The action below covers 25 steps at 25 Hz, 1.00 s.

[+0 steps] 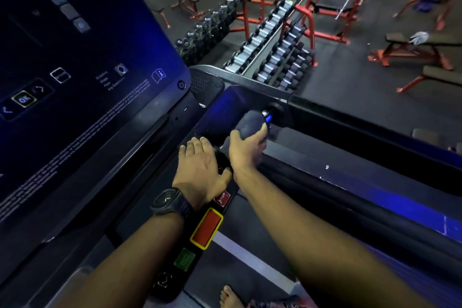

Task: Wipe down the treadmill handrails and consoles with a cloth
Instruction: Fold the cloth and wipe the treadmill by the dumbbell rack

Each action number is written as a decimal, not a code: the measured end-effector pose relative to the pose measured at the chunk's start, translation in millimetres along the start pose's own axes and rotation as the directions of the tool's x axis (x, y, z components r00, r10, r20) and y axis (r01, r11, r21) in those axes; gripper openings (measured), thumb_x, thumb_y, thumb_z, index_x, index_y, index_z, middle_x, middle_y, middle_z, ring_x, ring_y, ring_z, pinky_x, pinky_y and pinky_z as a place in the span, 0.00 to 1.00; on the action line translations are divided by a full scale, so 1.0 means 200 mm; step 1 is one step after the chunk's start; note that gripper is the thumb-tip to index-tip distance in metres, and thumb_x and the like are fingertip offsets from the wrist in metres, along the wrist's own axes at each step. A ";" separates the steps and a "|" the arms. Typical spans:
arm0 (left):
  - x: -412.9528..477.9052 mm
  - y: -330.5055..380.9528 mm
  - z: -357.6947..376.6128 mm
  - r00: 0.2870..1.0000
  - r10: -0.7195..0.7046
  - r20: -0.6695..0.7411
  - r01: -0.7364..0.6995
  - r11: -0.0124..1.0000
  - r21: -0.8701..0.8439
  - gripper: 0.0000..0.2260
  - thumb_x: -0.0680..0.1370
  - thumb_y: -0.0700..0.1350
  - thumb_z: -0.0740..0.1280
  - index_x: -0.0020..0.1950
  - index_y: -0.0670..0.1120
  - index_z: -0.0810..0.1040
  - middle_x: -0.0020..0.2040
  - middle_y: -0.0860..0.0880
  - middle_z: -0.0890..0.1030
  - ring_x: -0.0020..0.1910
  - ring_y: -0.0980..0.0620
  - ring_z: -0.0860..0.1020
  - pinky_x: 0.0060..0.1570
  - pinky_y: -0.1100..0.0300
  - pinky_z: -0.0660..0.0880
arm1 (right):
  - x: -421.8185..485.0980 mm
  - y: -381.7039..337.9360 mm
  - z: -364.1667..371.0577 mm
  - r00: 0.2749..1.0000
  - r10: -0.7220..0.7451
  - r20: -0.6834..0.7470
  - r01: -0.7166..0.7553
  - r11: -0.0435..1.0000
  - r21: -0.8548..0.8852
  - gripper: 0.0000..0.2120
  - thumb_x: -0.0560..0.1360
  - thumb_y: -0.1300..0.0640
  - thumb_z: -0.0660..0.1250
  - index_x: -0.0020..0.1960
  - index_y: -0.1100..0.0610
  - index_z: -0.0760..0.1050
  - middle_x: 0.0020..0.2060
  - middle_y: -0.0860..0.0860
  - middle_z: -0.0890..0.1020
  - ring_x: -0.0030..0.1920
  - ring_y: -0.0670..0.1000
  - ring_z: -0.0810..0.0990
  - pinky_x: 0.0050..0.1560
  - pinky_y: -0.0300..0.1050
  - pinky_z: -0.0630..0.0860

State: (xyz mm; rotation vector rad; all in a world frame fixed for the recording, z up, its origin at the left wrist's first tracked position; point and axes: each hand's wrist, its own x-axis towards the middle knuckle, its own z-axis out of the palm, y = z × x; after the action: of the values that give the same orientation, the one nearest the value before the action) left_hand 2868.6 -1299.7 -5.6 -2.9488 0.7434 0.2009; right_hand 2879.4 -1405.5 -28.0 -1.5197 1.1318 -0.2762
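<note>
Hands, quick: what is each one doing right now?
Left hand: open, resting flat on the control strip.
Right hand: closed, gripping the grey cloth.

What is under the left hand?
The left hand rests flat on the black control strip; a red STOP label shows beside the wrist. Beneath the palm is hidden.

A dark rubber floor (350,87) lies under dim, bluish light. Two dumbbell racks (262,32) run side by side, with a third rack (210,29) to their left. Red frames (310,27) stand behind. Red-legged benches (400,39) sit at right, a rag (420,37) on one.
</note>
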 end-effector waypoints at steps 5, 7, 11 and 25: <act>0.00 0.00 0.00 1.000 0.002 0.003 -0.002 1.000 -0.008 0.42 0.76 0.62 0.60 0.77 0.33 0.53 0.76 0.33 0.60 0.76 0.38 0.59 0.76 0.45 0.53 | 0.14 -0.03 -0.02 0.979 0.201 0.015 -0.201 0.970 0.140 0.42 0.76 0.48 0.66 0.81 0.50 0.45 0.69 0.61 0.72 0.64 0.63 0.76 0.65 0.56 0.73; 0.00 -0.01 0.00 1.000 -0.003 -0.007 0.003 1.000 -0.015 0.42 0.76 0.63 0.60 0.77 0.33 0.53 0.76 0.33 0.60 0.76 0.38 0.59 0.77 0.45 0.53 | 0.08 0.02 -0.01 0.981 0.176 0.082 -0.188 0.967 0.170 0.43 0.74 0.48 0.66 0.81 0.48 0.44 0.67 0.60 0.74 0.63 0.63 0.76 0.66 0.59 0.73; 0.01 0.01 0.00 1.000 -0.011 -0.009 0.011 1.000 -0.026 0.43 0.76 0.63 0.60 0.77 0.33 0.53 0.76 0.33 0.60 0.76 0.39 0.60 0.76 0.46 0.53 | 0.23 -0.03 -0.03 0.964 0.267 -0.017 -0.247 0.913 0.326 0.40 0.75 0.49 0.68 0.80 0.51 0.50 0.66 0.61 0.75 0.63 0.62 0.76 0.66 0.55 0.71; 0.01 0.03 -0.03 0.998 -0.058 0.022 0.060 0.997 -0.054 0.44 0.75 0.63 0.60 0.78 0.34 0.51 0.78 0.34 0.58 0.78 0.40 0.56 0.78 0.48 0.50 | 0.32 -0.01 0.00 0.965 0.264 -0.015 -0.247 0.920 0.305 0.39 0.74 0.49 0.67 0.79 0.51 0.51 0.68 0.62 0.73 0.63 0.64 0.76 0.63 0.58 0.73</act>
State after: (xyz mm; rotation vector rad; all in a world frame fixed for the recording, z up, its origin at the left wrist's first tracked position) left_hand 2867.5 -1306.8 -1.2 -3.0102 0.6576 0.2505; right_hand 2913.3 -1454.2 -52.6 -1.0883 1.2557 -0.2980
